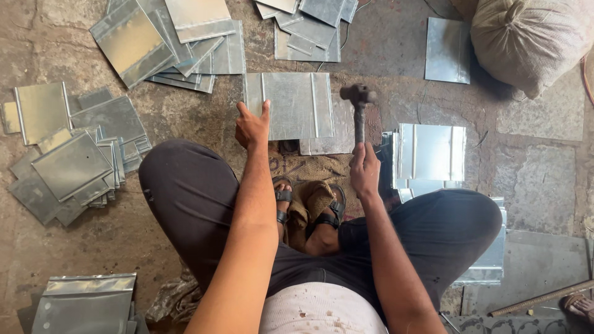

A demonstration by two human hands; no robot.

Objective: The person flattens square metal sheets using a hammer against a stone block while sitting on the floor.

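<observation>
I squat on the floor with a grey metal sheet (291, 102) lying flat in front of my feet. My left hand (252, 125) rests on the sheet's near left corner, thumb and a finger stretched out along its edge. A dark hammer (358, 99) stands upright in my right hand (364, 168), which grips the lower handle. The hammer head hovers by the sheet's right edge. Under the sheet lies another piece of sheet metal (331, 143).
Piles of folded metal sheets lie at the left (74, 164), top left (167, 40), top centre (309, 25), right (430, 154) and bottom left (86, 303). A stuffed sack (532, 40) sits at the top right. A rusty rod (544, 297) lies at the bottom right.
</observation>
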